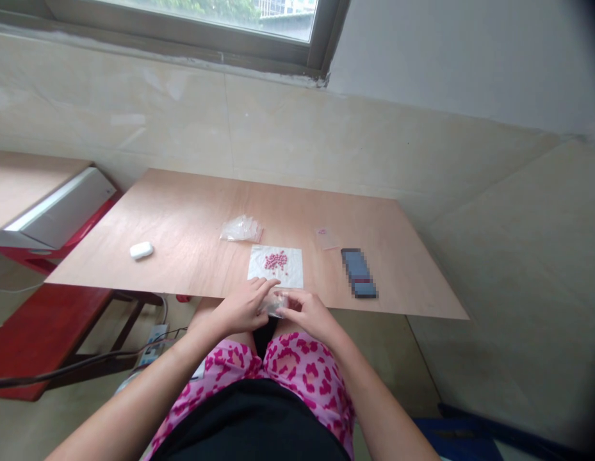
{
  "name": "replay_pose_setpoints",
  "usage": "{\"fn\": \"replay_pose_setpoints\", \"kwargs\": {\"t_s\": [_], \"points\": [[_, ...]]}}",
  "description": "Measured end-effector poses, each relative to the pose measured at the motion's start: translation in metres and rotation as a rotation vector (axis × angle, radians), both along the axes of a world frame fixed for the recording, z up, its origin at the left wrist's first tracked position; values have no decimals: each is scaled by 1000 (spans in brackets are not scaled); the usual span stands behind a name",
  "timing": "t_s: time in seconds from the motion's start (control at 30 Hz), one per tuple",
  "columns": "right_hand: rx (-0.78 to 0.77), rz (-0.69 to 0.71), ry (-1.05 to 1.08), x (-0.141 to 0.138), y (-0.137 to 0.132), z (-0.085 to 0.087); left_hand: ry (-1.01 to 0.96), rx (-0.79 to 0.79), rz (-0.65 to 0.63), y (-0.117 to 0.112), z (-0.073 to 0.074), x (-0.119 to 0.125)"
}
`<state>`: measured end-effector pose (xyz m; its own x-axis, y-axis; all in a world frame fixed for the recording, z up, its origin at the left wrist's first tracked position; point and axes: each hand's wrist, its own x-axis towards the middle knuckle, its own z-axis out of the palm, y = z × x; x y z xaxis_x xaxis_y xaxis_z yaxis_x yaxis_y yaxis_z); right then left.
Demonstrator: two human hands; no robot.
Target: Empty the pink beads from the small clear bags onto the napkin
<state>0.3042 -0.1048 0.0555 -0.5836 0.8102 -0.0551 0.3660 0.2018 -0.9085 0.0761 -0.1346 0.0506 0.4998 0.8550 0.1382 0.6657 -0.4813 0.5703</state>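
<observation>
At the table's front edge, a small clear plastic bag is held between my two hands. My left hand grips its left side, with the index finger stretched toward the paper. Thumb and fingers of my right hand pinch the bag's right side. Just beyond them lies a white sheet, which looks like a tissue, with a cluster of small pink-red beads or pellets on it. Whether anything is inside the held bag, I cannot tell.
A stack of clear bags lies behind the sheet. To the right are a small bag with a few pink pieces and a blurred-out phone. A white case sits at the left of the wooden table. A red bench stands lower left.
</observation>
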Motion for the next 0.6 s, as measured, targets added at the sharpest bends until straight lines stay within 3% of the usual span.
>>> {"fn": "replay_pose_setpoints", "kwargs": {"t_s": [0.23, 0.37, 0.6], "points": [[90, -81, -10, 7, 6, -2, 54, 101, 166, 13, -14, -22], [75, -109, 4, 7, 7, -1, 62, 116, 229, 17, -11, -32], [70, -34, -12, -6, -1, -4, -78, 35, -68, 5, 10, -10]]}}
